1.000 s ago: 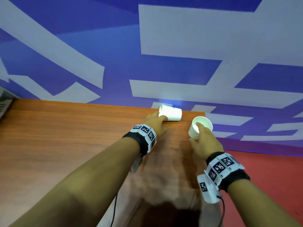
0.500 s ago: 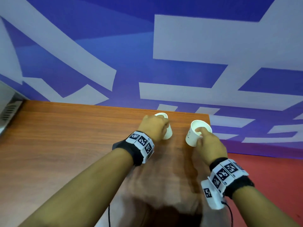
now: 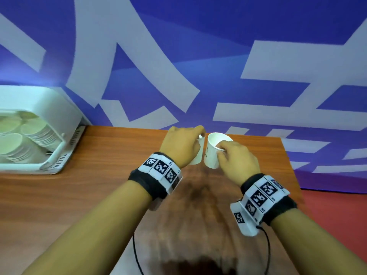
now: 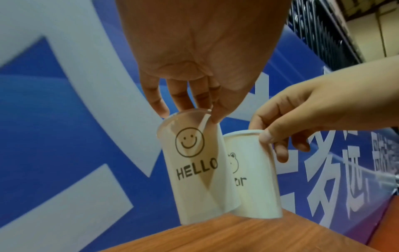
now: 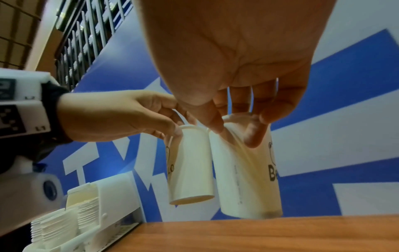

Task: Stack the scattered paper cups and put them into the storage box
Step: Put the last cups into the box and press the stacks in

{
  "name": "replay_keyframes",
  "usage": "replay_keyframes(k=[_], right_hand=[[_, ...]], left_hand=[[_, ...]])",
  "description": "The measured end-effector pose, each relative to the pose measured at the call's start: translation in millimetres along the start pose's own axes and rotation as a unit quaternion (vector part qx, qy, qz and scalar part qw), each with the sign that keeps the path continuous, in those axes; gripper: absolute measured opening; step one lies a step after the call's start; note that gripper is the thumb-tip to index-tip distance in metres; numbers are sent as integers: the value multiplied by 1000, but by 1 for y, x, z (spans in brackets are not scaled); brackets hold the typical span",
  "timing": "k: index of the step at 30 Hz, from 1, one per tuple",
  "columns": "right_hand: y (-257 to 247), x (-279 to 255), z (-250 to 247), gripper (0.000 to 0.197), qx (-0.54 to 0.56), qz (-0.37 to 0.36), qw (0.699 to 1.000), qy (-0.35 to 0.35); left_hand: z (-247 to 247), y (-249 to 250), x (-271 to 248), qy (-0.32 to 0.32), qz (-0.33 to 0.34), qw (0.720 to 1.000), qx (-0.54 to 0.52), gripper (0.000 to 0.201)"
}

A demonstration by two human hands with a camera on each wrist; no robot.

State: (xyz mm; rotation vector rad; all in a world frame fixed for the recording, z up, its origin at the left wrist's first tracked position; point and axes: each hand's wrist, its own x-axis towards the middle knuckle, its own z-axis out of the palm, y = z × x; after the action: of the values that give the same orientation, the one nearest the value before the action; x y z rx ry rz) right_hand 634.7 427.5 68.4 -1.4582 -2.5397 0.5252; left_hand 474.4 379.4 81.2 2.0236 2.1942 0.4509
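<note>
Two white paper cups hang upright side by side just above the wooden table [image 3: 99, 195], their walls touching or nearly so. My left hand [image 3: 184, 143] pinches the rim of the smiley "HELLO" cup [image 4: 194, 170], thumb outside and fingers inside. In the head view this cup [image 3: 197, 155] is mostly hidden behind the hand. My right hand [image 3: 234, 157] pinches the rim of the bear-print cup [image 3: 213, 153], also shown in the right wrist view [image 5: 244, 179]. The white storage box [image 3: 57, 124] stands at the far left, holding several stacks of cups.
A blue and white printed wall [image 3: 218, 56] rises right behind the table's far edge. The table's right edge [image 3: 292, 175] drops to a red floor [image 3: 337, 215]. The box [image 5: 112, 201] lies left of both cups.
The left hand has lifted its cup from lying on its side to upright. Both hands came together until the cups meet. The head view swung left, bringing the storage box into sight.
</note>
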Motion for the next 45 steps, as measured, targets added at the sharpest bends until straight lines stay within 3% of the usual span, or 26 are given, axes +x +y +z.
replay_keyframes(k=[3,7,14,24,31,38,45], right_hand=[[-53,-14,15,26,-8,1,1000,9],[-128,-27,41,20,-36,19,999,20],[-235,-33,71,21,-50,4,999,4],[-293,-18,102,21,-31,-57,998,-7],[-342,-10,120,20,-44,-66,997,-26],[-405,1,138,19,-48,-33,998,2],[-462,2,160,20,-34,1,999,13]], left_hand=[[-29,-48,-49,26,11,1000,-13,28],[-68,-124,-105,6,13,1000,19,28],[-111,-221,-163,8,-36,999,27,26],[-133,-302,-201,59,-156,986,2,19],[-161,-371,-226,123,-179,976,-1,10],[-172,-442,-234,77,-151,986,0,11],[-159,-490,-230,3,-82,997,10,14]])
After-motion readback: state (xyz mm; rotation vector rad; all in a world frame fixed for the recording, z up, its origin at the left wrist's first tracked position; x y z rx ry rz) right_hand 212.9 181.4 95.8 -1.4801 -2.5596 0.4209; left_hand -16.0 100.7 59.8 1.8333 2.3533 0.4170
